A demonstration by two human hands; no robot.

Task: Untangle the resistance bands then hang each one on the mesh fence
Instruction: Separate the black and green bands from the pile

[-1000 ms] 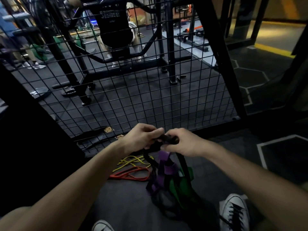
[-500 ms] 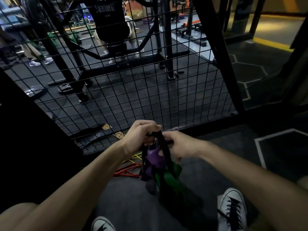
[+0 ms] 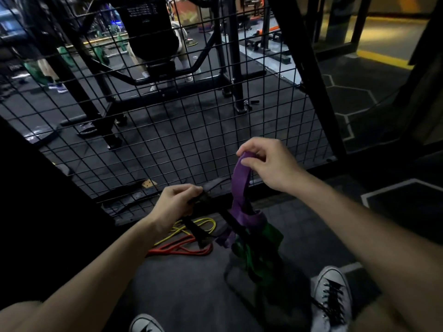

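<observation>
I see a smooth, matt rubbery purple band [image 3: 241,185], a black-painted metal wire mesh fence [image 3: 167,130], a matt, finely textured rubber floor [image 3: 179,291] and a white canvas shoe [image 3: 332,300].

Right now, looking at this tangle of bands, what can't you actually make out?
Head view only:
- Where the purple band runs below the knot: buried among the green band and dark loops.
- What the left hand pinches: a black band, lost in shadow.
- Any hooks on the mesh fence: too dim.
- Right hand fingertips: curled behind the purple loop.
</observation>
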